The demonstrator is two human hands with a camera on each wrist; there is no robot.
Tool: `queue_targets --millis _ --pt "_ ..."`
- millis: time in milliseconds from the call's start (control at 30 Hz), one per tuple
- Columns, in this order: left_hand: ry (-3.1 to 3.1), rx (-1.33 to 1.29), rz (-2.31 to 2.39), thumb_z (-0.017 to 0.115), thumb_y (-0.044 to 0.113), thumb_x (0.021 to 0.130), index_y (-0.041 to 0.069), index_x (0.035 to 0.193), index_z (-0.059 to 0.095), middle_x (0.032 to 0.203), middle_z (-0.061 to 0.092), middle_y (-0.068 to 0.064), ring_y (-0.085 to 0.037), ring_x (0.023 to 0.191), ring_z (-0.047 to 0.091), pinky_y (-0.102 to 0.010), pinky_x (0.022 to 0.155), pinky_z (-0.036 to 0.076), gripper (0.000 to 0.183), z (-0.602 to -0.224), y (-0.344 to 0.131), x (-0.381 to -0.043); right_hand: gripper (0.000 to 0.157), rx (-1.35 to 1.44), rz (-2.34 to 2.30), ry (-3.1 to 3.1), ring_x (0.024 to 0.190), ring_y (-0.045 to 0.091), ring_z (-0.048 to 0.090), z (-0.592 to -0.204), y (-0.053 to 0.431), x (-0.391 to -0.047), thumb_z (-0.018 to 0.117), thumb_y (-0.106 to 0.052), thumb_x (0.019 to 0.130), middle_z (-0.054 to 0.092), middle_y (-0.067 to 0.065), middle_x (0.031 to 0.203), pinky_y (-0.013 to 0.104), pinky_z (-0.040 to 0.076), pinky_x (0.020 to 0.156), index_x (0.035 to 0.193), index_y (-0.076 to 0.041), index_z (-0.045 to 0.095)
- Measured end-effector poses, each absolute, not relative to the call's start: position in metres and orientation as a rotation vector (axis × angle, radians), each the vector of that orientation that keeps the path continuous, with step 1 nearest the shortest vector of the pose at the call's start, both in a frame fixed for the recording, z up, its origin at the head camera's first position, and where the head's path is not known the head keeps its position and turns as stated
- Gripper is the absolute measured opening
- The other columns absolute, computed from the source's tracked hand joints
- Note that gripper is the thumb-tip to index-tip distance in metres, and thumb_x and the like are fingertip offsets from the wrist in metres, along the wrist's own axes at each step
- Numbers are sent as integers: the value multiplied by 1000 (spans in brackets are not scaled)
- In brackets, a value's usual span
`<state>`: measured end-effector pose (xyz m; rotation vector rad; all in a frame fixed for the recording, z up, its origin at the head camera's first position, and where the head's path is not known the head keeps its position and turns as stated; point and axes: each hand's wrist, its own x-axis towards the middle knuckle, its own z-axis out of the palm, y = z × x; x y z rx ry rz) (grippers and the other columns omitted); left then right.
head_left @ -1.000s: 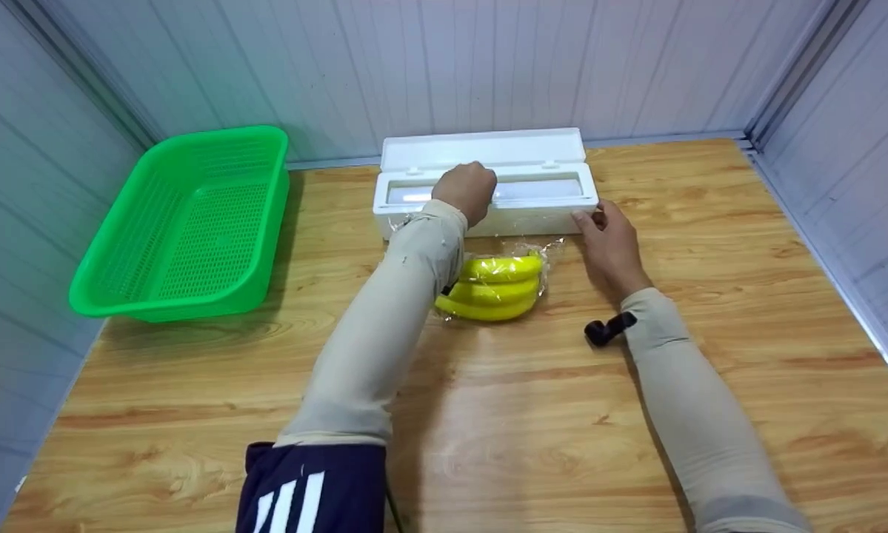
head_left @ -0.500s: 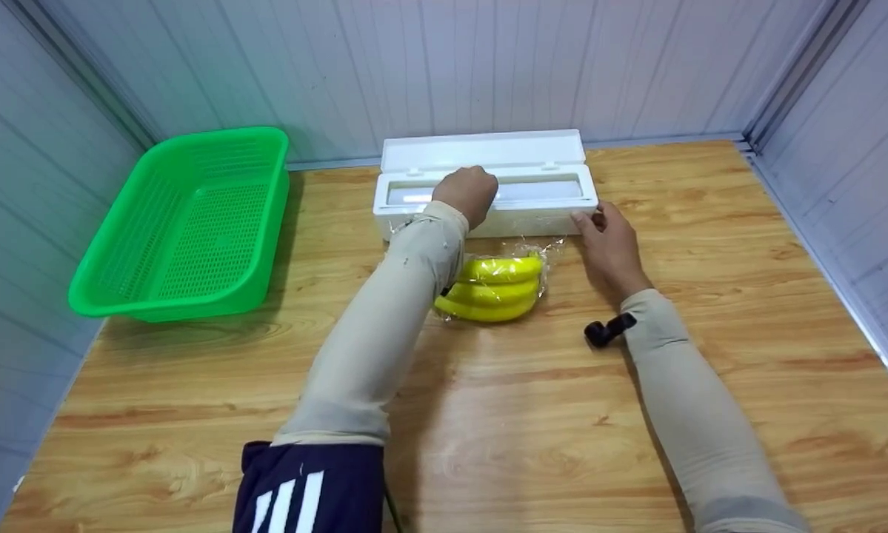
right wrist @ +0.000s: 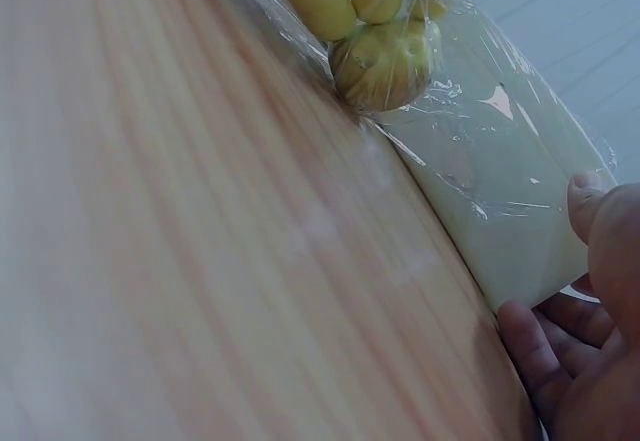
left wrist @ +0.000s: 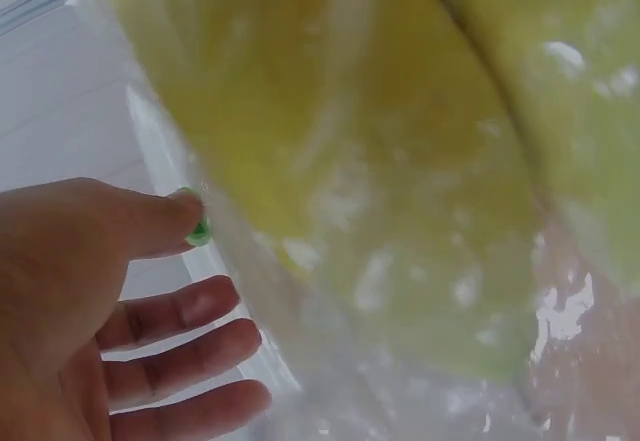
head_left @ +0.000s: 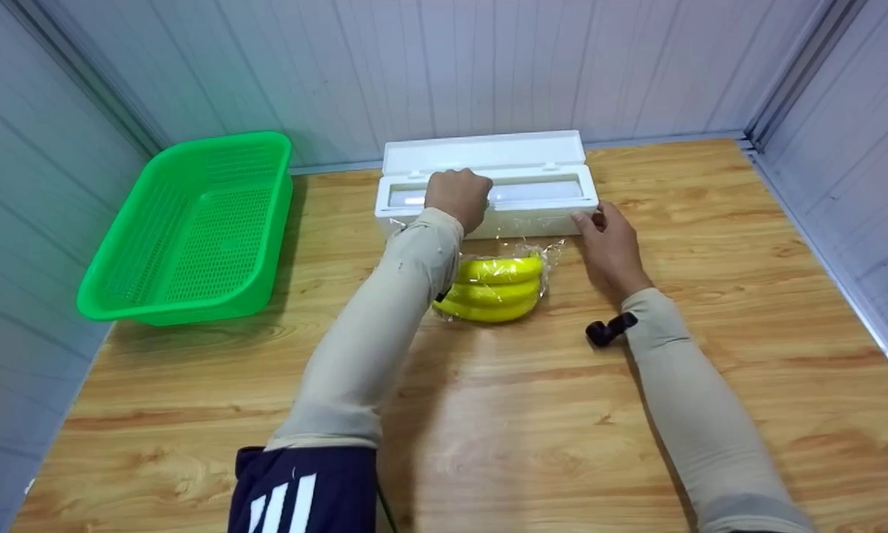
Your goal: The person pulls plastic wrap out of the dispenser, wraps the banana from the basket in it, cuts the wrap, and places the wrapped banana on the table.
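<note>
Head: your left hand (head_left: 458, 198), fingertips hidden, is at the long white plastic box (head_left: 529, 222); your beige sleeve (head_left: 373, 326) partly hides film-wrapped yellow bananas (head_left: 497, 290) before the box. Left wrist: that hand pinches a small green piece (left wrist: 200, 231); bananas blurred, cut off. Right wrist: your right hand (right wrist: 612, 361), cropped, grips the box's end.

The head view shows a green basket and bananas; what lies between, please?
In the head view: bare wooden tabletop, with the left arm's beige sleeve above it.
</note>
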<state>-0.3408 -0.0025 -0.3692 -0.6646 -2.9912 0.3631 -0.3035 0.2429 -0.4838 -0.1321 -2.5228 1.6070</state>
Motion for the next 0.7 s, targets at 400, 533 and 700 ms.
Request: queue_targets --millis 400,533,700 --pt "-3049 -577 139 53 37 103 11 111 73 98 72 -9 -28 87 69 -43 73 59 34 -371 -1 -341 65 -162 1647 -2522 126 22 53 -483 242 -301 55 -57 96 57 10 138 37 41 107 144 -14 49" --pt "-3073 -572 93 52 28 102 8 106 74 96 72 -10 -26 83 69 -42 73 59 30 -369 2 -341 64 -156 1636 -2520 124 22 53 -485 244 -300 55 -56 97 57 11 136 38 40 107 144 -13 50" --pt "-3083 -566 69 52 20 100 7 98 74 93 72 -10 -24 79 68 -41 72 59 26 -369 3 -341 65 -142 1610 -2516 122 22 53 -485 246 -300 55 -57 97 58 11 134 39 40 106 143 -11 51"
